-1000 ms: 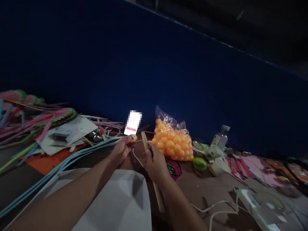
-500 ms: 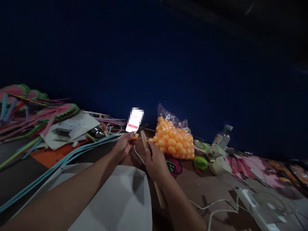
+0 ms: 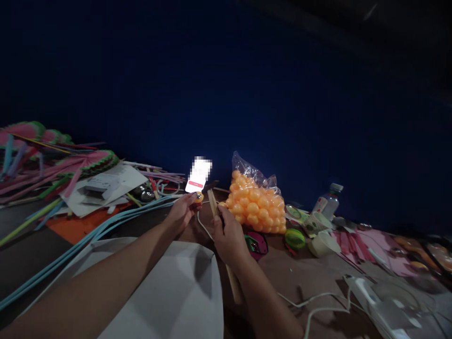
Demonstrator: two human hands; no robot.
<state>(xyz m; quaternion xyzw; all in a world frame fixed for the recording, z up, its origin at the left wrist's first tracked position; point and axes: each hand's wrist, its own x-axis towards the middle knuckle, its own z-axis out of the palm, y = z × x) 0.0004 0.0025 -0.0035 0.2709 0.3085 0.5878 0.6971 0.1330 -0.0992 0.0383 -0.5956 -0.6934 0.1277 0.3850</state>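
Note:
My left hand (image 3: pixel 181 214) pinches a small orange ball (image 3: pixel 198 197) between thumb and fingers, just below a lit phone screen (image 3: pixel 198 175). My right hand (image 3: pixel 228 235) is closed around a long wooden stick (image 3: pixel 213 203) that runs down under my wrist to the table. The stick's top end stands a little right of the ball. A clear plastic bag of orange balls (image 3: pixel 254 203) lies right behind my right hand. A white cord (image 3: pixel 202 225) loops between both hands.
Coloured paper fans and strips (image 3: pixel 45 160) are piled at the left, with blue tubes (image 3: pixel 88 235) and a white sheet (image 3: pixel 165 292) near me. To the right lie a green lid (image 3: pixel 294 238), cups (image 3: pixel 319 242), a bottle (image 3: pixel 327 200) and white cables (image 3: pixel 328 301). A dark blue wall stands behind.
The view has shifted slightly; both hands stay close together with the same grips, the stick's tip now a touch nearer the ball.

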